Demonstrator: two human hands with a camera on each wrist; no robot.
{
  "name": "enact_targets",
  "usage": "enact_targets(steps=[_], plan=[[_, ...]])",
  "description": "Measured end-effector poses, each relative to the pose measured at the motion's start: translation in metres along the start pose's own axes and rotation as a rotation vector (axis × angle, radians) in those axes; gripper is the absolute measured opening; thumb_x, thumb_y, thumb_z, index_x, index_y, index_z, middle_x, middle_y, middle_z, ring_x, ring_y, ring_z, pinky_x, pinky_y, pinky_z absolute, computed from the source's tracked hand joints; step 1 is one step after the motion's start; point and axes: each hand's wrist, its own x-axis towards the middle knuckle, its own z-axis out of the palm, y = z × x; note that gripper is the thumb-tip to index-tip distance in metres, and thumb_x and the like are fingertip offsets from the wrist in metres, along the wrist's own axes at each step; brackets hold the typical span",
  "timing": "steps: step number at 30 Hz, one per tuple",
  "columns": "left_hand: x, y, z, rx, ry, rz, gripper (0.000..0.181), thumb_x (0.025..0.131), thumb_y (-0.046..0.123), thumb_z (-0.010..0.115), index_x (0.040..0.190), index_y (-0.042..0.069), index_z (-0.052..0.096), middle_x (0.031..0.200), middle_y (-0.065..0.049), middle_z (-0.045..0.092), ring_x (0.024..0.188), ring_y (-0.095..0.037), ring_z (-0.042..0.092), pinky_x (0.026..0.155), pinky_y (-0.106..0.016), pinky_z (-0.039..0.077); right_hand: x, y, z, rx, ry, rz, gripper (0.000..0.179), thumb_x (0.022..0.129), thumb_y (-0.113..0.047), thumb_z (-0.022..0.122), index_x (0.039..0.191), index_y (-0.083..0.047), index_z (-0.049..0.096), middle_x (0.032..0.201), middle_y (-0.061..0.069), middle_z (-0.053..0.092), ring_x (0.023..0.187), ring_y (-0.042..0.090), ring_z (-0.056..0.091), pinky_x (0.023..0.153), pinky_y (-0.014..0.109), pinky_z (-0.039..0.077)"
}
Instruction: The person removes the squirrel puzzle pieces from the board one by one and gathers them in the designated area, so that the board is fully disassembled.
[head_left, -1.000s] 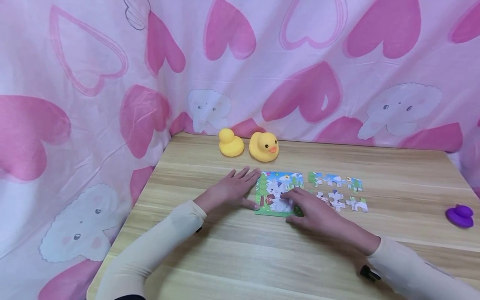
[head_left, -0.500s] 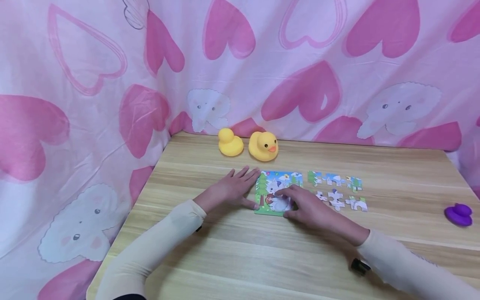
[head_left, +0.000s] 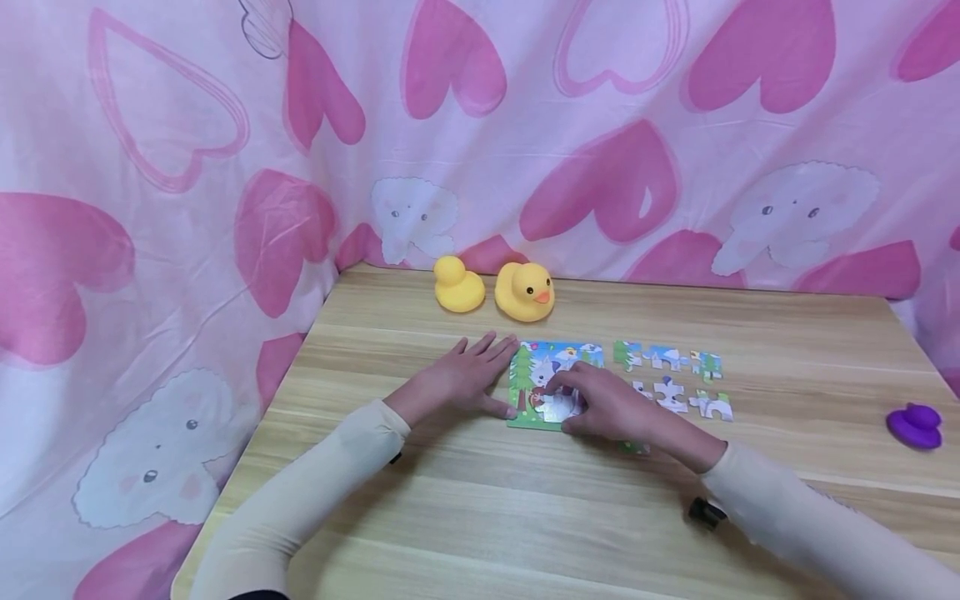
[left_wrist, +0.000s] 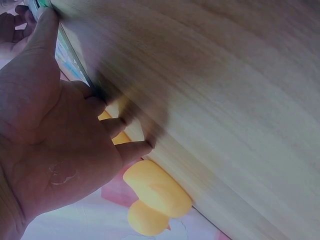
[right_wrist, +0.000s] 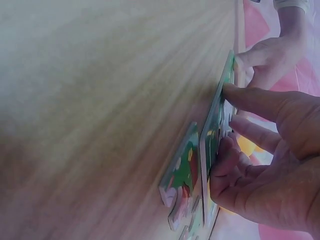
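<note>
A square jigsaw puzzle [head_left: 546,409] with a squirrel and trees lies on the wooden table. At its left edge my left hand [head_left: 468,379] rests with fingers spread, the thumb at the lower left corner; the left wrist view shows the palm of this hand [left_wrist: 60,130]. Over the right part of the puzzle my right hand [head_left: 611,404] reaches in, its thumb at the near edge and its index finger on the picture, a gap between them. In the right wrist view, the other fingers [right_wrist: 227,165] curl against the board. Loose puzzle pieces [head_left: 670,395] lie right of the puzzle, some partly covered.
Two yellow rubber ducks [head_left: 459,286] stand at the back of the table [head_left: 450,517]. A purple rubber duck [head_left: 915,427] sits near the right edge. A pink heart-patterned curtain [head_left: 600,183] hangs behind and at the left.
My right hand has slid left across the puzzle, uncovering a green piece near its wrist. The left hand stays in place. The whole view has shifted slightly.
</note>
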Motion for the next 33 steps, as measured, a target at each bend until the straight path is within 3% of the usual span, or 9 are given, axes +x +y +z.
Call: enact_targets(steps=[8,17,26,33], plan=[[-0.001,0.000,0.000,-0.002,0.002,0.009,0.116,0.089,0.080,0.060,0.172,0.024,0.002,0.181,0.004,0.000,0.169,-0.029,-0.001,0.134,-0.063,0.010,0.003,0.001,-0.002,-0.006,0.002,-0.036,0.046,0.082,-0.019,0.091,0.123,-0.029,0.073,0.113,-0.001,0.067,0.090,0.016,0.057,0.076,0.032,0.051],[-0.001,0.000,-0.001,-0.011,0.002,0.004,0.116,0.089,0.080,0.061,0.172,0.024,0.002,0.181,0.004,0.000,0.169,-0.029,-0.001,0.134,-0.063,0.010,-0.006,0.003,-0.003,0.012,0.049,-0.012,0.048,0.082,-0.024,0.090,0.127,-0.029,0.072,0.112,-0.004,0.066,0.087,0.016,0.058,0.073,0.029,0.052],[0.000,-0.001,0.001,-0.002,0.002,-0.001,0.117,0.089,0.080,0.061,0.172,0.025,0.000,0.181,0.005,0.000,0.169,-0.028,-0.002,0.134,-0.064,0.010,-0.046,0.024,-0.025,0.012,0.145,-0.007,0.047,0.085,-0.018,0.089,0.126,-0.032,0.072,0.112,-0.004,0.065,0.091,0.014,0.060,0.072,0.025,0.056],[-0.001,0.000,0.000,0.002,0.001,0.000,0.117,0.089,0.079,0.062,0.172,0.023,0.001,0.181,0.004,0.000,0.169,-0.029,-0.001,0.134,-0.064,0.011,-0.087,0.052,-0.043,-0.050,0.232,-0.020,0.052,0.079,-0.014,0.093,0.126,-0.026,0.073,0.107,-0.003,0.063,0.086,0.013,0.056,0.065,0.022,0.051]])
